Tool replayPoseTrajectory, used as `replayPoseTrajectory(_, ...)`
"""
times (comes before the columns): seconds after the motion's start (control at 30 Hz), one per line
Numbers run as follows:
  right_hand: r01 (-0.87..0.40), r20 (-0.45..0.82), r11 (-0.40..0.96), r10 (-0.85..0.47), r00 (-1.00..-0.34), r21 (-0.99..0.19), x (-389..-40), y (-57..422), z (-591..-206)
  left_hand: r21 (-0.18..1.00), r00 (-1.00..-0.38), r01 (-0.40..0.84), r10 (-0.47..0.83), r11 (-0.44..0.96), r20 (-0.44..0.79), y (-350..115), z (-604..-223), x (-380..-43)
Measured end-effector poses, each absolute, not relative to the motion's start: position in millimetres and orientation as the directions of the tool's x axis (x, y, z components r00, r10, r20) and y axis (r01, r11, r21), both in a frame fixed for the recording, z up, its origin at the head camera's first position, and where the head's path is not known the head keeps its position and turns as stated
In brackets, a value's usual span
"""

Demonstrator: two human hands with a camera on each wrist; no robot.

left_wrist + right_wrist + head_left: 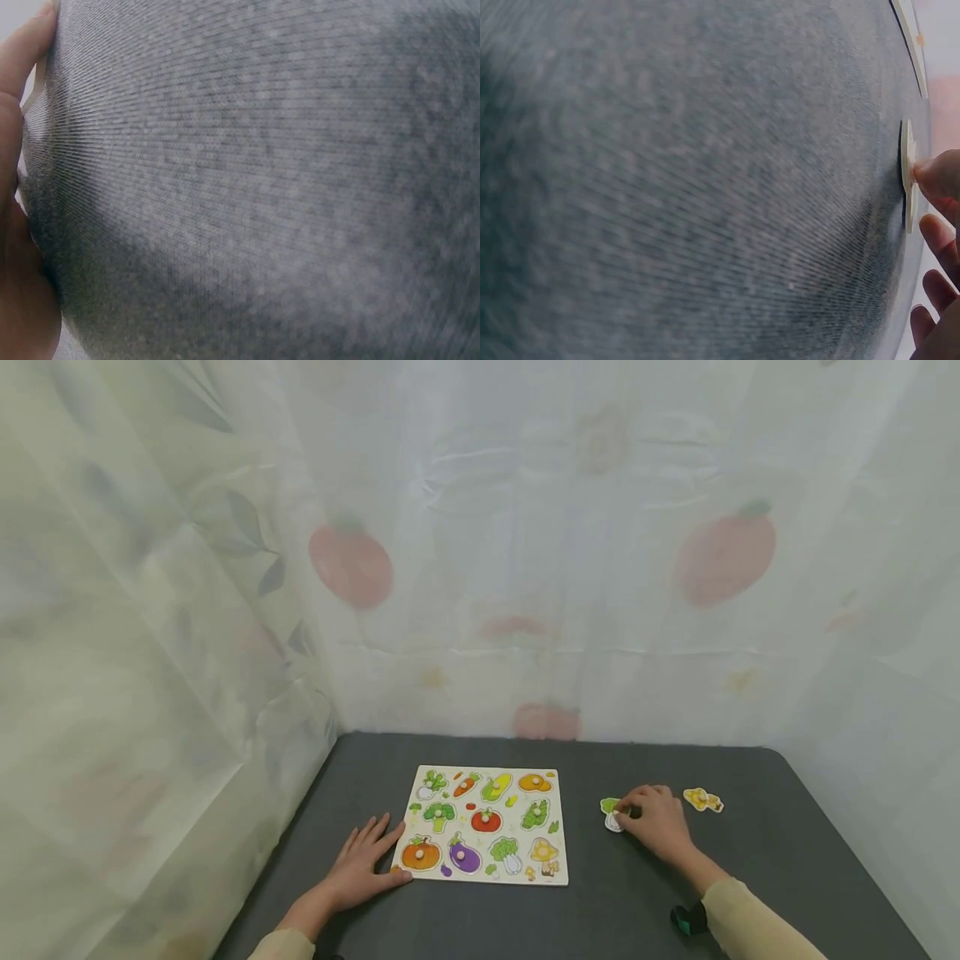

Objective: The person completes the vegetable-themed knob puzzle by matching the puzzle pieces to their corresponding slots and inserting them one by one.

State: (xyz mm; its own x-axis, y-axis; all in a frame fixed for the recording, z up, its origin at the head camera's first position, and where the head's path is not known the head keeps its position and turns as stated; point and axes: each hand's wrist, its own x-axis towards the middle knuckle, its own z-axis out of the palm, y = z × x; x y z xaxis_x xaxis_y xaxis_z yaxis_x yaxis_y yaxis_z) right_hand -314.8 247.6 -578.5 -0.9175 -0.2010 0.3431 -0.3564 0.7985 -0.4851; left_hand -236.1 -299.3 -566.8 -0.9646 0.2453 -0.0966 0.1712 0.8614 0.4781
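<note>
A white puzzle board (pixel 480 878) with printed vegetables lies on the dark table, most of its pictures carrying small round knobs. My left hand (pixel 360 868) rests at the board's lower left, fingers spread, with fingertip and thumb touching its edge; the left wrist view shows only part of this hand (pixel 22 247). To the right of the board, my right hand (pixel 660 822) pinches a green-and-white leafy vegetable puzzle piece (pixel 611 820) between thumb and finger. In the right wrist view the piece (pixel 907 176) appears edge-on, at or very near the table surface.
A yellow mushroom puzzle piece (pixel 702 800) lies beyond and right of my right hand. A dark object (pixel 688 919) sits by the right sleeve. Pale printed curtains (pixel 465 685) hang at the back and both sides of the grey table (pixel 480 927).
</note>
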Motion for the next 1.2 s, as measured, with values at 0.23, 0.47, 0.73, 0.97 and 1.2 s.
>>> replayPoseTrajectory(0.23, -0.267, 0.284, 0.785, -0.122, -0.951, -0.559, -309.0, 240.9, -582.9, 0.48, -0.964, 0.162, 0.242, 0.862, -0.108, -298.7, -564.1, -235.4)
replayPoseTrajectory(0.47, -0.107, 0.179, 0.769, 0.01, -0.984, -0.63, -302.0, 232.6, -583.8, 0.485, -0.965, 0.164, 0.241, 0.859, -0.101, -299.6, -564.7, -234.2)
replayPoseTrajectory(0.73, -0.057, 0.161, 0.768, 0.061, -0.985, -0.638, -297.1, 230.0, -584.1, 0.496, -0.964, 0.16, 0.243, 0.853, -0.106, -298.5, -567.3, -236.1)
replayPoseTrajectory(0.97, -0.042, 0.17, 0.772, 0.086, -0.982, -0.634, -293.3, 226.0, -584.8, 0.496, -0.965, 0.149, 0.235, 0.855, -0.114, -297.4, -565.3, -233.9)
replayPoseTrajectory(1.2, -0.05, 0.207, 0.771, 0.107, -0.973, -0.635, -296.1, 221.7, -581.9, 0.495, -0.965, 0.147, 0.233, 0.856, -0.117, -297.1, -562.9, -236.0)
